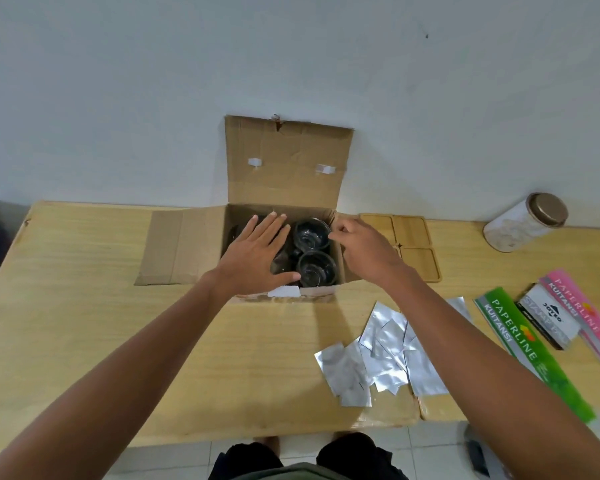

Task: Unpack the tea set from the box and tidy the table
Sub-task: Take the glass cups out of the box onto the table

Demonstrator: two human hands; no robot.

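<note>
An open cardboard box [284, 174] stands at the table's far edge, its back flap up against the wall and its left flap flat on the table. Inside I see two clear glass cups, one farther back [312, 233] and one nearer [317, 271]. My left hand [257, 256] lies flat with fingers spread over the left half of the box opening, hiding what is beneath. My right hand [364, 249] hovers at the box's right rim, its fingertips pinched at the rim of the farther cup.
Wooden coasters [418, 247] lie right of the box. A lidded jar [527, 221] stands far right. Several silver foil sachets [378, 355] are scattered near the front edge. Green [530, 351] and pink [582, 320] receipt books and a stamp pad box [548, 318] lie at right.
</note>
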